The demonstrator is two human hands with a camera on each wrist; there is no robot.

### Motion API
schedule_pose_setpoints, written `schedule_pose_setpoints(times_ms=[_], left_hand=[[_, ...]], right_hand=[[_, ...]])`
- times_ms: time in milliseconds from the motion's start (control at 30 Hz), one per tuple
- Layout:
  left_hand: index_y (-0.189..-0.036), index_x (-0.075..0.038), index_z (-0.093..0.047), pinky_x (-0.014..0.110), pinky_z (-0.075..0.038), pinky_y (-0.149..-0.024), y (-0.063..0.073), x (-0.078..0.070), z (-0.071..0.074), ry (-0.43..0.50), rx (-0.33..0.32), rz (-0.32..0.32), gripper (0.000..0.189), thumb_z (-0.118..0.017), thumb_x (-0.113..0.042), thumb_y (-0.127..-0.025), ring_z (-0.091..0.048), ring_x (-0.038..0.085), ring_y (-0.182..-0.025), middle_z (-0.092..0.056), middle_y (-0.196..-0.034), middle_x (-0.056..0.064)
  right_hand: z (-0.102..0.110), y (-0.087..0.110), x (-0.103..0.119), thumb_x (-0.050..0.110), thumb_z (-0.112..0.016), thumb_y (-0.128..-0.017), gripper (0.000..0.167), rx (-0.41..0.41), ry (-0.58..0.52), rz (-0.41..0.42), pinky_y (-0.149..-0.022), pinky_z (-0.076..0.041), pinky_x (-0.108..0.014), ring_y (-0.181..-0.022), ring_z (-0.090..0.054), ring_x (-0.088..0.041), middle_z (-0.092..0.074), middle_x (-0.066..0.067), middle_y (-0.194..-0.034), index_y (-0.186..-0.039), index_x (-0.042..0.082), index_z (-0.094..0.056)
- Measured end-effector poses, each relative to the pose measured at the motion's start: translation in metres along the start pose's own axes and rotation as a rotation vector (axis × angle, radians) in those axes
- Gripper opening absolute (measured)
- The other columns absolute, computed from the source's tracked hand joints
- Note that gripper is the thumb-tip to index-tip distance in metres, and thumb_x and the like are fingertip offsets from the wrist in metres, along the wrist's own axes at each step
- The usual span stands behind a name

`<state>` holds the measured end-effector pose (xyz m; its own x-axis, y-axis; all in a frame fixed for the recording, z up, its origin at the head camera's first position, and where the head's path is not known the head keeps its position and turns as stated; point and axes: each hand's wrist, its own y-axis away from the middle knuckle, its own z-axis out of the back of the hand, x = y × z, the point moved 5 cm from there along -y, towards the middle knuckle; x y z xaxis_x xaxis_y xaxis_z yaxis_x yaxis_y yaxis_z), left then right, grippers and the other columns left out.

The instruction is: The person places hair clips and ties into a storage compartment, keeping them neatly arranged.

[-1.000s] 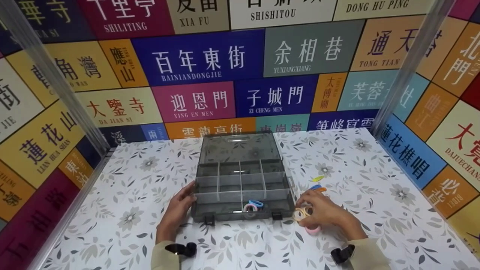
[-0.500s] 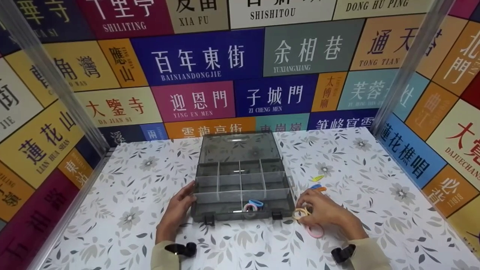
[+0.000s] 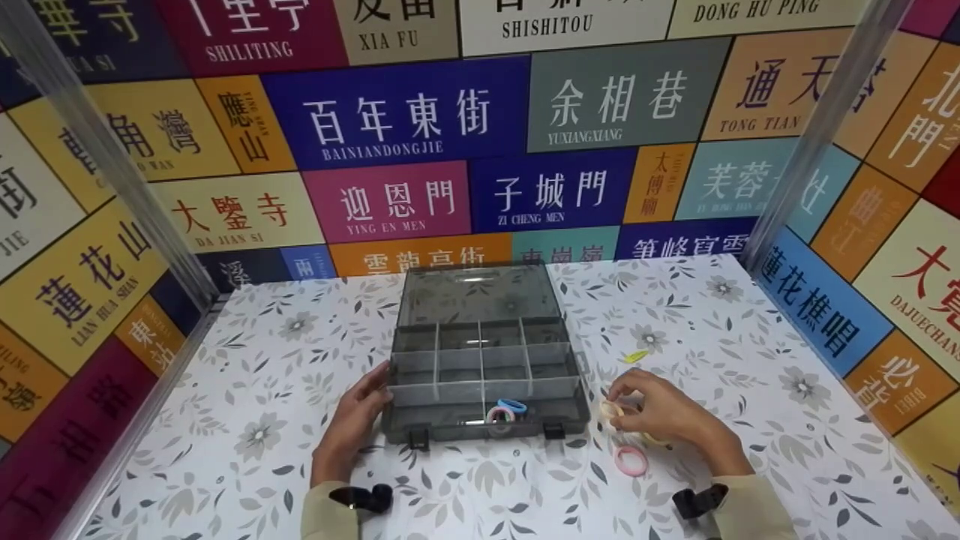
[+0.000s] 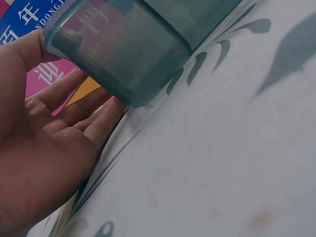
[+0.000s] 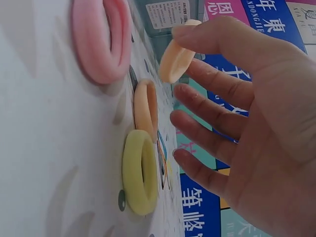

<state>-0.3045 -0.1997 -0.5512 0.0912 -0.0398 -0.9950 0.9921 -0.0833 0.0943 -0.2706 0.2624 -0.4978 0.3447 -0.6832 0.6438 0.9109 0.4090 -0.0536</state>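
Note:
A smoky clear compartment box (image 3: 450, 433) lies on the table with its lid (image 3: 480, 294) raised back. My left hand (image 3: 356, 420) touches the box's left side; in the left wrist view its fingers (image 4: 106, 116) are fairly straight against the wall. Just right of the box, my right hand (image 3: 667, 412) pinches a peach hair tie (image 5: 173, 63) between thumb and index finger, above the table. Below it lie a pink hair tie (image 3: 630, 461), an orange hair tie (image 5: 139, 106) and a yellow hair tie (image 5: 132, 173). A blue hair tie (image 3: 513, 406) and a pale pink one sit in the front right compartment.
A small yellow hair clip (image 3: 635, 357) lies beyond my right hand. The floral tablecloth (image 3: 262, 352) runs back to walls of coloured sign panels (image 3: 397, 112), with clear posts (image 3: 810, 150) at the corners.
My right hand has lifted a peach hair tie from the table and shifted slightly up and right. The pink hair tie is now uncovered. My left hand stays at the box.

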Motion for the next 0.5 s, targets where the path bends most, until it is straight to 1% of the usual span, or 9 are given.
schedule_pose_setpoints(times_ms=[67,133,300,367,500], left_hand=[[-0.154,-0.011,-0.040,0.050,-0.026,-0.125,0.000,0.001,0.000,0.014,0.001,-0.001,0.059,-0.053,-0.006,-0.097,-0.025,0.036,-0.153,-0.032,-0.163,0.017],[-0.154,-0.011,-0.041,0.049,-0.026,-0.125,0.000,0.002,0.000,0.017,-0.008,0.002,0.059,-0.053,-0.006,-0.096,-0.027,0.035,-0.153,-0.033,-0.162,0.016],[-0.153,-0.012,-0.042,0.048,-0.028,-0.125,-0.001,0.003,0.002,0.006,-0.019,0.011,0.059,-0.054,-0.007,-0.095,-0.029,0.032,-0.152,-0.036,-0.161,0.014],[-0.153,-0.013,-0.043,0.047,-0.028,-0.125,-0.002,0.003,0.002,0.003,-0.020,0.016,0.059,-0.055,-0.007,-0.096,-0.030,0.031,-0.152,-0.036,-0.161,0.013],[-0.153,-0.014,-0.042,0.047,-0.027,-0.125,-0.002,0.002,0.001,0.002,-0.018,0.026,0.059,-0.055,-0.008,-0.096,-0.029,0.030,-0.152,-0.036,-0.162,0.012]], right_hand=[[0.000,0.000,0.000,0.028,-0.079,-0.083,0.022,-0.016,-0.006,-0.003,-0.083,-0.054,-0.039,-0.104,-0.060,-0.027,-0.065,-0.001,-0.110,-0.100,0.021,-0.068],[0.000,-0.001,0.000,0.028,-0.079,-0.083,0.022,-0.015,-0.018,-0.023,-0.083,-0.053,-0.038,-0.104,-0.061,-0.026,-0.066,0.000,-0.109,-0.101,0.022,-0.067],[0.002,-0.002,0.002,0.030,-0.078,-0.084,0.023,0.002,-0.037,-0.049,-0.075,-0.049,-0.030,-0.097,-0.063,-0.024,-0.068,-0.002,-0.103,-0.102,0.020,-0.067],[0.003,-0.002,0.006,0.030,-0.078,-0.085,0.023,-0.004,-0.034,-0.048,-0.072,-0.048,-0.027,-0.094,-0.063,-0.023,-0.068,-0.002,-0.100,-0.102,0.019,-0.067],[0.005,-0.001,0.015,0.028,-0.078,-0.084,0.020,-0.039,-0.011,-0.035,-0.069,-0.046,-0.026,-0.089,-0.061,-0.020,-0.067,0.001,-0.096,-0.100,0.021,-0.068]])
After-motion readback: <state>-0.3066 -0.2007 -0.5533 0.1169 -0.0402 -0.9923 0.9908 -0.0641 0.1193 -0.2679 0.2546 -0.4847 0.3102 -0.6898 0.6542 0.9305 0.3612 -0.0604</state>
